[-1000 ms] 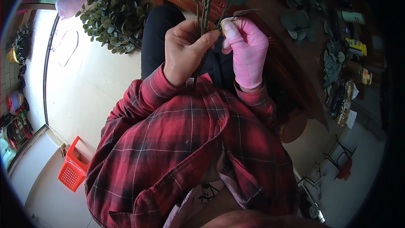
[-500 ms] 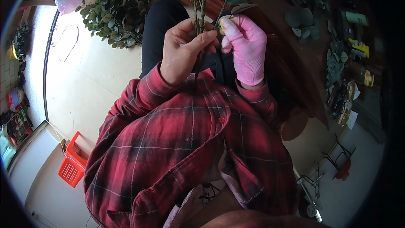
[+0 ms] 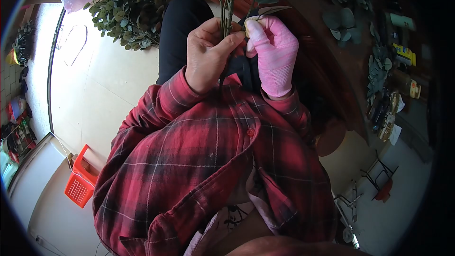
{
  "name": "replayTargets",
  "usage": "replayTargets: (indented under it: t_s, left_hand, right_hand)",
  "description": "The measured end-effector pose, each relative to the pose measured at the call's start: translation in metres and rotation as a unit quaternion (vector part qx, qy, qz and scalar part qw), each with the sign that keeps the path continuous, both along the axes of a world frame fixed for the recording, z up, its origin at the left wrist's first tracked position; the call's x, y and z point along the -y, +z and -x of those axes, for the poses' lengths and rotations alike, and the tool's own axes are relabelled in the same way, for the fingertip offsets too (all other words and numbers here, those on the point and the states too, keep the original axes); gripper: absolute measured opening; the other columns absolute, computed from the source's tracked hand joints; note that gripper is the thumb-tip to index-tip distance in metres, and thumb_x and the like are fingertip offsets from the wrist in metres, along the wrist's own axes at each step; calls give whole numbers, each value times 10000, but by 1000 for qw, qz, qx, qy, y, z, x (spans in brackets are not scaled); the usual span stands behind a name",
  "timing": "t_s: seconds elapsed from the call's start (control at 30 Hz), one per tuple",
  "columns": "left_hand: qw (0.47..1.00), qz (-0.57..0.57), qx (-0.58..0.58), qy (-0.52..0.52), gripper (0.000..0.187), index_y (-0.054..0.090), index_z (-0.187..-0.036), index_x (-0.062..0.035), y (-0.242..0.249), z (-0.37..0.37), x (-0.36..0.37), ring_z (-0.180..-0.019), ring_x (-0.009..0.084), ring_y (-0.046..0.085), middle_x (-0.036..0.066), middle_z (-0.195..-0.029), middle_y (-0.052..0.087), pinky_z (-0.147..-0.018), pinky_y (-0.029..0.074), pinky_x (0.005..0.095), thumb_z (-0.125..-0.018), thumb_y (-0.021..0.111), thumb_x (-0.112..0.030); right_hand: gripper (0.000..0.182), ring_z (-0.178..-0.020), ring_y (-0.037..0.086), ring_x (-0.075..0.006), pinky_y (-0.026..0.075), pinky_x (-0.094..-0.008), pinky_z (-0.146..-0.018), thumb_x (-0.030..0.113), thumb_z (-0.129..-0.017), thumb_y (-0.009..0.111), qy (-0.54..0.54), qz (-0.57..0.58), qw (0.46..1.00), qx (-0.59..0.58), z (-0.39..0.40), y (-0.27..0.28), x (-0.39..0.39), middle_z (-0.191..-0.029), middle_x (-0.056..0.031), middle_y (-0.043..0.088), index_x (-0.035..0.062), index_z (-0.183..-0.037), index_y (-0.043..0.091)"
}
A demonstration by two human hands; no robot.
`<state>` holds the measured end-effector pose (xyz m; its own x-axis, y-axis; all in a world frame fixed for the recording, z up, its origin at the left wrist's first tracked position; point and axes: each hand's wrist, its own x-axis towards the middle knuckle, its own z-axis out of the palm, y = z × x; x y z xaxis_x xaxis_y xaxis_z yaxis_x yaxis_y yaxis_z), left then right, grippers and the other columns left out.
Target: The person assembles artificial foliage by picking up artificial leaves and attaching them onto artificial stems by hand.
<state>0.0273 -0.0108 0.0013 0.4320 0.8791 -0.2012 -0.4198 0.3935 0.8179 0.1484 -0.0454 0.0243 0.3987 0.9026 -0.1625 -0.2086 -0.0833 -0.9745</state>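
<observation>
My left hand (image 3: 206, 57) is bare and closed around a bundle of leafy branch stems (image 3: 228, 7), thumb pressed across the front. The stems rise past the top edge of the view, and their lower ends hang near my lap. My right hand (image 3: 277, 52) wears a pink glove and pinches close beside the stems, fingertips almost meeting my left thumb. A yellowish patch (image 3: 251, 24) shows at the gloved fingertips; what they grip there I cannot tell. One narrow leaf (image 3: 272, 10) sticks out just above the glove.
A heap of green leafy branches (image 3: 128, 16) lies on the floor to the left. Dark reddish wooden furniture (image 3: 327, 73) curves along my right, with more leaf sprays (image 3: 379, 68) and a yellow container (image 3: 404, 55) beyond. A red plastic stool (image 3: 79, 187) stands lower left.
Both hands stay at the stems with nearly the same grip. The gloved hand has tilted and shifted very slightly; the view has moved a little.
</observation>
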Motion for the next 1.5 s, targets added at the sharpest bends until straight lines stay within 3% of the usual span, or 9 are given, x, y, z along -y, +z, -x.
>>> replayTargets:
  t_s: [0.4, 0.5, 0.9, 1.5]
  left_hand:
    - [1000, -7, 4, 2, 60, 607, -892, 34, 1, -2, -1, -619, 87, 576, 60, -720, 636, -578, 461, 210, -842, 613, 1]
    - [1000, -21, -11, 0, 69, 606, -914, 6, -2, -3, 0, -595, 72, 551, 31, -715, 607, -509, 478, 219, -860, 616, -36]
    - [999, -26, -18, 0, 75, 610, -920, 12, -4, -4, 0, -580, 66, 547, 31, -707, 608, -496, 470, 210, -867, 604, -41]
    - [1000, -9, -17, 1, 71, 602, -919, 11, -4, -4, 2, -579, 69, 540, 26, -709, 600, -503, 479, 216, -867, 603, -39]
  right_hand:
    - [78, -545, 498, -18, 414, -171, -494, 52, -872, 625, -21, -6, 1000, 6, -1, -4, 1, -698, 17, 578, -15, -911, 615]
    - [79, -548, 498, -18, 418, -171, -491, 49, -871, 626, -28, -8, 1000, 2, 1, -5, 1, -710, 16, 579, -18, -912, 613]
    - [92, -569, 499, -7, 466, -166, -501, 64, -868, 638, -33, -6, 999, 19, 3, -8, 2, -737, 25, 581, -6, -923, 615]
    - [94, -551, 482, -5, 441, -160, -487, 69, -868, 642, -40, -9, 999, 25, 5, -14, 4, -726, 28, 576, -7, -919, 620]
